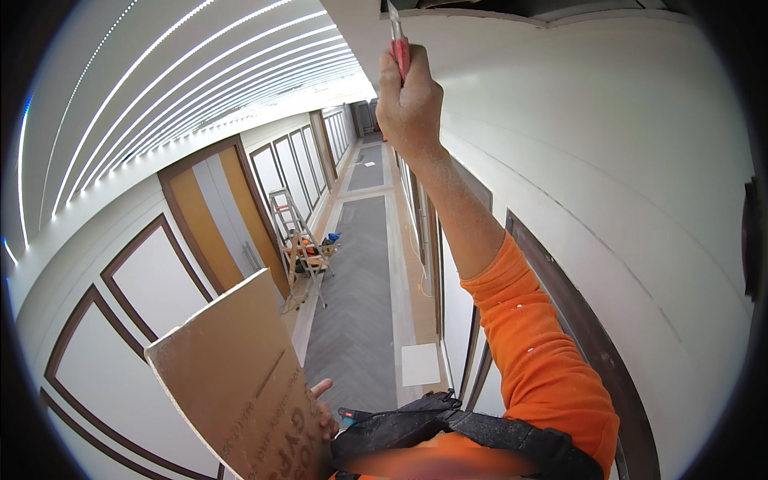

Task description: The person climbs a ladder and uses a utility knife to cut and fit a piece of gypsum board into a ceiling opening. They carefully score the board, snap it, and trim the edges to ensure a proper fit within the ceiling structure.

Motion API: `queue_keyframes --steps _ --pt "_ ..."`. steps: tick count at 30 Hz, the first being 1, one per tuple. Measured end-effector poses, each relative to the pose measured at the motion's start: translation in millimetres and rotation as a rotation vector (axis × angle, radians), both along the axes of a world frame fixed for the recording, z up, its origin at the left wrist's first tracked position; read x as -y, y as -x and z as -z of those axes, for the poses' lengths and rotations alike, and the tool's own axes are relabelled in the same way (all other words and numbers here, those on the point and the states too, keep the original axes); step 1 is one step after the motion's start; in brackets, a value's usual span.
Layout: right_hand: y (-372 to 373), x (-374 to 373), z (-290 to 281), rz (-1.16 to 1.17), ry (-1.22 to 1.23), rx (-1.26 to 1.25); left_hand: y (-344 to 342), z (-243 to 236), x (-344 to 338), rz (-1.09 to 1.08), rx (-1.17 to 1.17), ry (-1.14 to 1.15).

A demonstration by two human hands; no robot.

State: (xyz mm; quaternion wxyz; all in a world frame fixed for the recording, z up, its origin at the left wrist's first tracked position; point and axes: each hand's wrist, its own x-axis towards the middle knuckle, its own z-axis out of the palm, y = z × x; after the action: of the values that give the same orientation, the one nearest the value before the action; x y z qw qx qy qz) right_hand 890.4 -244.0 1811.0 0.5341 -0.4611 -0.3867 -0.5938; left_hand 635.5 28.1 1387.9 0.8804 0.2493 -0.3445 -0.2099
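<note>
My right hand (412, 100) is raised high in front of me, wrapped round the red handle of a utility knife (400, 50). The knife's silver end points up at the edge of a dark opening (528, 10) in the white ceiling surface. Low on the left, my left hand (324, 408) grips the right edge of a piece of plasterboard (232, 368). Its brown paper face, with dark print, is turned toward me, and it stands tilted. Most of the left hand is hidden behind the board.
An aluminium stepladder (292, 216) with tools and bags about it stands on the grey-covered corridor floor (352, 280). A white square sheet (421, 365) lies by the right wall. Brown wooden doors (232, 208) and framed panels line the left. Light strips (160, 96) run across the ceiling.
</note>
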Motion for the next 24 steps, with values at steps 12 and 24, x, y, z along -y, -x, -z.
queue_keyframes --steps 12,24 --pt "-47 11 22 0.037 -0.050 -0.060 -16 -4 1 0.031 -0.027 -0.032" --pt "-31 -4 -11 0.058 0.009 0.093 -9 -1 0 -0.010 -0.052 -0.024"
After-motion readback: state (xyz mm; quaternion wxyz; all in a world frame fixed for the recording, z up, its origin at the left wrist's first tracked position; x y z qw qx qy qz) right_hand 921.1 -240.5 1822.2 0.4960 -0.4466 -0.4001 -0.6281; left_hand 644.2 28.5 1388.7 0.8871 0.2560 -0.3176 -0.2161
